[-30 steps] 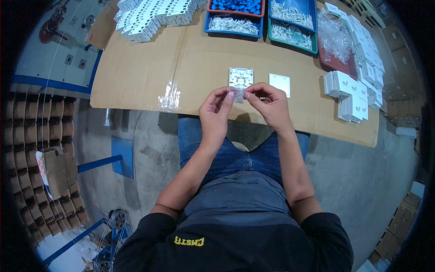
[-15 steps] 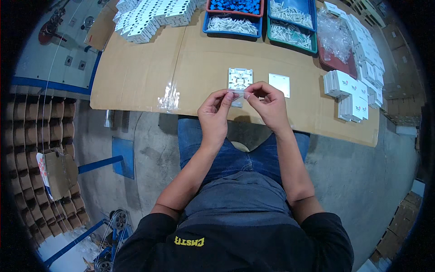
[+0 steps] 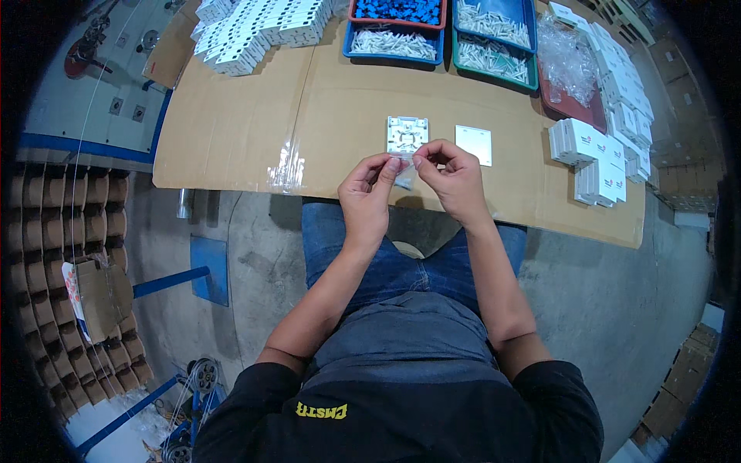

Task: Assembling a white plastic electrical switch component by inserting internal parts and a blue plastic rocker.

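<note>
Between my hands, just over the table's near edge, is a small clear plastic bag. My left hand pinches its left side between thumb and fingers. At the right, my right hand is closed with thumb and forefinger together at the bag's upper corner. What the bag contains is too small to make out. Right beyond my fingertips lies a white square electrical fitting with a cut-out middle, its near edge partly hidden. To its right, a plain white square cover plate lies flat.
Cardboard covers the table. Stacked white boxes stand far left, and more white boxes at the right. Along the back are a blue tray of white plugs, a green tray of similar pieces, and crumpled clear bags.
My right hand has shifted slightly, and the clear bag, stretched flat between my fingers before, now hangs lower from my left fingertips. The fitting and plate lie as before.
</note>
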`<action>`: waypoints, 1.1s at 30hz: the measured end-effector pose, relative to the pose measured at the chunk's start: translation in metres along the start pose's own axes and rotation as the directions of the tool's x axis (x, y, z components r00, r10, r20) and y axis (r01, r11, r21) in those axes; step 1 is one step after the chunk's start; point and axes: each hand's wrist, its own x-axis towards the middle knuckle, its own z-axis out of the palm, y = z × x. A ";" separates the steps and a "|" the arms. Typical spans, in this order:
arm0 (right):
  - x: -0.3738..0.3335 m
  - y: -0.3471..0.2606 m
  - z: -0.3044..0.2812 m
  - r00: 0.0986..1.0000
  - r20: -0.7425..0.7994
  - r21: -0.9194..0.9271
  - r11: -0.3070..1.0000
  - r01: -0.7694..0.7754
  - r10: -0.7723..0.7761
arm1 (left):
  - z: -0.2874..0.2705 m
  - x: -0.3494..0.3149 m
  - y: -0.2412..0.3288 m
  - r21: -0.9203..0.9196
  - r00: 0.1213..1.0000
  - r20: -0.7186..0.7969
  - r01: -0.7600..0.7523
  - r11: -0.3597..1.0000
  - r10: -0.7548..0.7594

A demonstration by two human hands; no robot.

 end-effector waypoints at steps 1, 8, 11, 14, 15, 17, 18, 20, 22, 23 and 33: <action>0.001 -0.001 0.001 1.000 -0.011 -0.001 1.000 0.016 -0.016 | 0.001 0.000 0.001 0.006 1.000 0.000 -0.001 1.000 0.001; 0.000 0.001 -0.006 0.996 0.082 -0.065 0.997 -0.033 0.038 | 0.001 -0.001 -0.001 -0.004 1.000 0.010 -0.011 1.000 0.011; -0.001 0.000 -0.006 0.994 0.091 -0.082 0.995 -0.057 0.065 | 0.000 -0.001 -0.004 -0.008 1.000 0.012 0.001 1.000 0.000; -0.002 0.000 -0.004 0.997 0.058 -0.037 0.998 -0.057 0.059 | 0.000 -0.001 -0.002 0.006 1.000 0.013 0.005 1.000 -0.005; -0.002 -0.001 -0.003 0.997 0.061 -0.045 0.997 -0.055 0.057 | 0.000 -0.001 -0.003 0.006 1.000 0.012 0.005 1.000 -0.005; -0.001 -0.001 -0.003 0.997 0.063 -0.053 0.997 -0.050 0.054 | -0.001 -0.001 -0.005 0.019 1.000 0.007 -0.007 1.000 0.007; -0.001 0.002 -0.004 0.996 0.061 -0.044 0.997 -0.058 0.060 | -0.001 -0.001 -0.004 0.019 1.000 0.007 -0.008 1.000 0.008; -0.001 0.005 -0.005 0.996 0.058 -0.035 0.997 -0.066 0.068 | 0.000 -0.002 0.001 0.036 1.000 0.020 0.001 0.999 -0.001; -0.001 0.006 -0.005 0.995 0.073 -0.037 0.997 -0.066 0.069 | 0.000 -0.002 0.000 0.057 1.000 0.017 -0.011 0.998 0.010; -0.001 0.006 -0.004 0.995 0.073 -0.037 0.997 -0.066 0.069 | 0.000 -0.002 -0.001 0.077 1.000 0.013 -0.023 0.997 0.022; -0.001 0.003 -0.003 0.994 0.085 0.007 0.998 -0.066 0.065 | -0.002 -0.001 -0.006 0.050 0.998 0.017 -0.067 0.996 0.066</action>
